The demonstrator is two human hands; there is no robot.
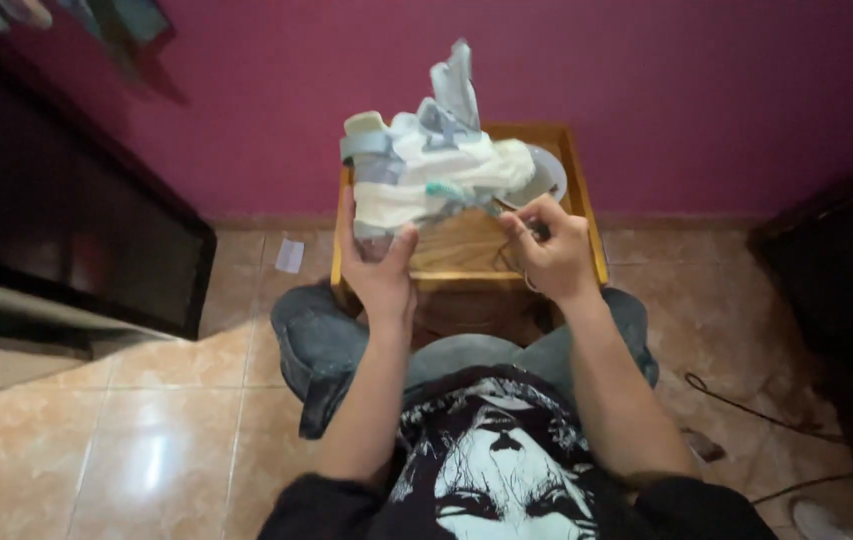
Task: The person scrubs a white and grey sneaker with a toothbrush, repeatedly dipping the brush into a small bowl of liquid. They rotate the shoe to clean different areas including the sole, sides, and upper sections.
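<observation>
Left hand [379, 268] wrapped around the heel end of a white and grey sneaker [427, 170], thumb and fingers closed on the sole, holding it up sideways over a small wooden table [457, 250]. Sneaker tongue sticking up toward the magenta wall. Right hand [550, 252] pinched shut at the toe end of the shoe, gripping a thin tool or brush with a teal handle [459, 193], tip pressed right against the upper. Behind the toe, a white bowl [550, 180] on the table, contents hidden by the shoe, so can't tell. Jeans-covered knees just below the table, tile floor all around.
</observation>
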